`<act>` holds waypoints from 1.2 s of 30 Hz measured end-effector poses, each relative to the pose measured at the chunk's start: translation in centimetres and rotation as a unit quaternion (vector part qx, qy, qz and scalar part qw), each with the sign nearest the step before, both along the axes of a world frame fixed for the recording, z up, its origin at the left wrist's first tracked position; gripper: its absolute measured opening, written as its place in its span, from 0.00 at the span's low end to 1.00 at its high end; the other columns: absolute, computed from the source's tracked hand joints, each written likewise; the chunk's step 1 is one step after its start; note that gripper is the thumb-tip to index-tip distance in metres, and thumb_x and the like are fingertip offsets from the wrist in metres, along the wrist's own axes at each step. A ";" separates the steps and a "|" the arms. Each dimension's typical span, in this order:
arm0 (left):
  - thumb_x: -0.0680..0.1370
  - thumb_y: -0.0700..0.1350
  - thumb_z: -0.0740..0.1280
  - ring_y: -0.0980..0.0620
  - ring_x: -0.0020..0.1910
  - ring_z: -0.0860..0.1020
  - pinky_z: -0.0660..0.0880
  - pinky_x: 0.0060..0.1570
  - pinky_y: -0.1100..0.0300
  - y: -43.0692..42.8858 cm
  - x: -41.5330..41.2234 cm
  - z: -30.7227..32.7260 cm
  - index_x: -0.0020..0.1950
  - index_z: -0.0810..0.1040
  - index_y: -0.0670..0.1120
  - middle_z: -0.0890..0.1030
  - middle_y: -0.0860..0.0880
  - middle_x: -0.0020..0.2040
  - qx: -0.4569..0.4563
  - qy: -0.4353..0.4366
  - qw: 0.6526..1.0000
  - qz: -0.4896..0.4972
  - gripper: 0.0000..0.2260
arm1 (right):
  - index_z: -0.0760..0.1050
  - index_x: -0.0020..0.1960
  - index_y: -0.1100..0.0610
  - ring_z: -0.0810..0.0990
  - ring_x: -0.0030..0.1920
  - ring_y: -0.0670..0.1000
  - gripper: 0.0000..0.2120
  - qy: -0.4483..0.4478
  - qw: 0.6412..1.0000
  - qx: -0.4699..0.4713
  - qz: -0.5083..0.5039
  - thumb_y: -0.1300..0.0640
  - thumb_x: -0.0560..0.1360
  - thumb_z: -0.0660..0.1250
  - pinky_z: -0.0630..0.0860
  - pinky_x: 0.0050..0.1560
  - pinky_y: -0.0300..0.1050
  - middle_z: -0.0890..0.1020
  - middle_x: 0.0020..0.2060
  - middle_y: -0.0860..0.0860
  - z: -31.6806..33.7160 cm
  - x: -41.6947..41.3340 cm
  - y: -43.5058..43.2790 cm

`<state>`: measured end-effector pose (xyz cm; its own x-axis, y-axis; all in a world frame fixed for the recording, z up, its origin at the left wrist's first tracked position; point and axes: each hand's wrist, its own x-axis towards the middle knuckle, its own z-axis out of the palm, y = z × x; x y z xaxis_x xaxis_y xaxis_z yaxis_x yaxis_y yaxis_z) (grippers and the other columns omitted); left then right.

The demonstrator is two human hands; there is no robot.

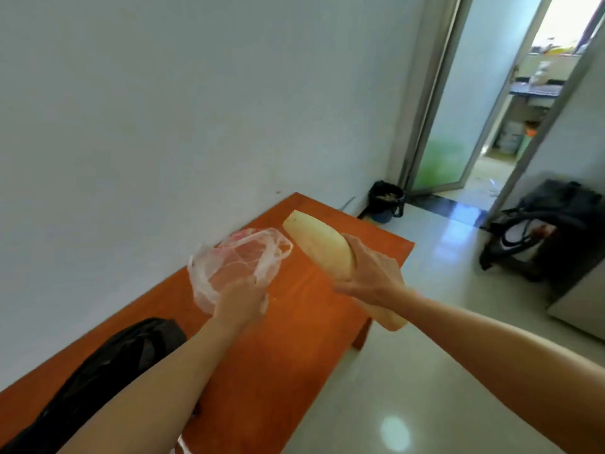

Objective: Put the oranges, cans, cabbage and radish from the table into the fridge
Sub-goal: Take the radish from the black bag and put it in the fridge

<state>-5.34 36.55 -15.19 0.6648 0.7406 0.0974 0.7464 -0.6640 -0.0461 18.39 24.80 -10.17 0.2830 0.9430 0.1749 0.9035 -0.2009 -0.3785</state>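
Two bare hands are raised over a glossy orange wooden table (294, 342). The right hand (373, 273) is wrapped round the middle of a long, pale cream radish (319, 244), fingers curled over its far side. The radish is in the air and tilted: its blunt end reaches up and away beyond the knuckles, and its other end sticks out below the wrist, over the shiny pale tiled floor (425, 339). Just left of that hand, the left hand (240, 301) grips a crumpled clear thin plastic bag with red print (235, 257), which billows up beyond it. Its fingers are mostly hidden behind the back of the hand. Whether the bag touches the radish cannot be told. Beneath the left forearm, a crumpled black plastic sack (108, 371) lies on the table. Well beyond the right hand, a dark bucket (386, 201) stands in the corner beside an open glass door (438, 158).
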 end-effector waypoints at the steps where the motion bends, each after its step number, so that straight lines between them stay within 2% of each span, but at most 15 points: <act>1: 0.79 0.50 0.59 0.46 0.50 0.79 0.76 0.48 0.53 -1.2 3.1 0.1 0.58 0.76 0.46 0.80 0.47 0.51 0.004 -0.003 1.000 -0.029 0.13 | 0.55 0.73 0.44 0.78 0.52 0.52 0.45 -0.007 1.000 -0.008 -0.029 0.36 0.61 0.71 0.73 0.47 0.48 0.78 0.57 0.48 0.1 2.5 -2.3; 3: 0.79 0.50 0.58 0.45 0.50 0.79 0.75 0.52 0.51 -3.6 9.1 0.6 0.55 0.76 0.46 0.79 0.47 0.50 0.021 0.007 0.996 -0.087 0.12 | 0.54 0.73 0.43 0.79 0.51 0.53 0.45 -0.014 0.997 -0.015 -0.080 0.35 0.62 0.70 0.71 0.46 0.47 0.79 0.57 0.49 0.3 7.1 -6.6; 6: 0.79 0.50 0.58 0.48 0.47 0.78 0.72 0.41 0.55 -6.5 17.3 1.6 0.51 0.75 0.48 0.77 0.49 0.48 0.023 -0.003 0.988 -0.153 0.09 | 0.55 0.73 0.43 0.78 0.48 0.53 0.44 -0.022 0.988 -0.016 -0.154 0.36 0.62 0.70 0.66 0.43 0.44 0.79 0.56 0.49 0.5 13.2 -11.9; 8: 0.79 0.50 0.58 0.50 0.43 0.77 0.70 0.36 0.58 -7.9 22.8 2.0 0.50 0.75 0.48 0.77 0.50 0.46 0.025 -0.005 0.979 -0.202 0.08 | 0.55 0.72 0.43 0.78 0.48 0.53 0.43 -0.030 0.978 -0.020 -0.204 0.37 0.62 0.70 0.66 0.43 0.44 0.79 0.56 0.49 0.4 17.2 -14.8; 11: 0.78 0.50 0.59 0.48 0.43 0.78 0.73 0.38 0.56 -9.4 31.3 1.9 0.49 0.75 0.47 0.77 0.49 0.45 0.021 -0.012 0.964 -0.263 0.08 | 0.55 0.72 0.42 0.79 0.49 0.55 0.45 -0.036 0.962 -0.034 -0.270 0.36 0.61 0.70 0.71 0.44 0.45 0.79 0.56 0.49 -0.2 23.4 -18.3; 16: 0.79 0.50 0.58 0.44 0.49 0.78 0.73 0.43 0.53 -10.9 46.2 1.5 0.53 0.76 0.46 0.78 0.46 0.50 0.009 -0.017 0.935 -0.353 0.11 | 0.50 0.74 0.42 0.79 0.49 0.54 0.48 -0.058 0.933 -0.052 -0.350 0.34 0.61 0.68 0.76 0.47 0.49 0.78 0.55 0.50 -1.2 33.9 -22.4; 19: 0.79 0.51 0.58 0.43 0.51 0.77 0.73 0.45 0.52 -12.1 55.2 2.6 0.55 0.75 0.47 0.78 0.46 0.52 0.014 -0.016 0.918 -0.397 0.12 | 0.48 0.75 0.42 0.79 0.49 0.53 0.49 -0.066 0.916 -0.062 -0.391 0.33 0.61 0.67 0.75 0.47 0.48 0.78 0.55 0.50 -0.4 40.2 -25.0; 22: 0.79 0.51 0.58 0.44 0.51 0.78 0.74 0.46 0.53 -13.9 63.8 4.3 0.56 0.75 0.47 0.78 0.46 0.51 0.023 -0.027 0.895 -0.445 0.12 | 0.49 0.75 0.42 0.78 0.49 0.53 0.48 -0.087 0.891 -0.054 -0.443 0.33 0.62 0.67 0.69 0.43 0.45 0.78 0.56 0.49 0.9 45.7 -28.2; 30: 0.79 0.49 0.58 0.47 0.41 0.77 0.74 0.38 0.53 -23.9 82.6 5.0 0.51 0.76 0.46 0.77 0.48 0.44 0.033 -0.057 0.818 -0.572 0.10 | 0.47 0.75 0.41 0.79 0.49 0.54 0.50 -0.066 0.833 -0.044 -0.548 0.32 0.59 0.65 0.75 0.49 0.49 0.78 0.56 0.49 1.3 58.4 -38.9; 33: 0.79 0.50 0.58 0.48 0.43 0.77 0.76 0.40 0.53 -28.2 90.0 5.2 0.53 0.76 0.47 0.77 0.48 0.46 0.038 -0.063 0.801 -0.595 0.10 | 0.46 0.75 0.41 0.79 0.50 0.54 0.50 -0.068 0.818 -0.056 -0.569 0.32 0.60 0.66 0.77 0.49 0.51 0.78 0.56 0.50 1.1 64.4 -43.0; 36: 0.79 0.50 0.58 0.47 0.44 0.77 0.72 0.36 0.56 -32.5 97.6 5.7 0.53 0.76 0.46 0.78 0.47 0.47 0.039 -0.080 0.795 -0.600 0.11 | 0.47 0.75 0.41 0.79 0.52 0.55 0.49 -0.071 0.810 -0.053 -0.580 0.33 0.61 0.66 0.76 0.50 0.50 0.77 0.58 0.51 1.6 71.4 -47.3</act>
<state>92.26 4.08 -9.53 0.8623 -0.4308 0.2663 -0.4225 -0.9018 -0.0907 89.76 -22.52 -8.56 0.9734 0.0692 0.2185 0.1166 -0.9702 -0.2123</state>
